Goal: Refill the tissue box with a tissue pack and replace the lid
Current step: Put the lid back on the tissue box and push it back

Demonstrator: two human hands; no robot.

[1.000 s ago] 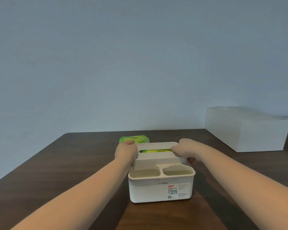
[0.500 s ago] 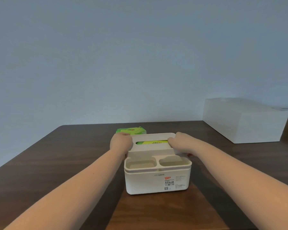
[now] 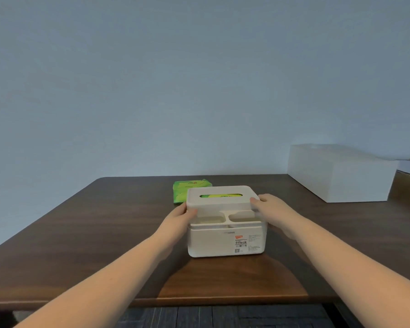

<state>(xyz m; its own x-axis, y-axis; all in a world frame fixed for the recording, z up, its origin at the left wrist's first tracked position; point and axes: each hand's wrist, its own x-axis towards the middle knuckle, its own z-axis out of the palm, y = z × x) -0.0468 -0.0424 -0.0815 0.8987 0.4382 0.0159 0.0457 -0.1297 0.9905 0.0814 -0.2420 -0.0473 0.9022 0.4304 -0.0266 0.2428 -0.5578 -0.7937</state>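
A white tissue box [image 3: 225,242] stands in the middle of the dark wooden table [image 3: 81,233], with two small open compartments along its near side. Its white lid [image 3: 219,197] sits on top at the back, and a green tissue pack [image 3: 219,196] shows through the lid's slot. My left hand [image 3: 179,220] grips the left side of the box at the lid's corner. My right hand [image 3: 271,209] holds the right side at the lid's edge. A second green tissue pack [image 3: 182,191] lies on the table just behind the box, to its left.
A large white rectangular box [image 3: 339,176] rests at the table's back right. The table's front edge [image 3: 199,301] runs near the bottom, with dark floor planks below it. A plain grey-blue wall stands behind.
The lid has dropped flat onto the box. Both hands have slid from the lid's top down to the sides of the box. The view has tilted slightly downward.
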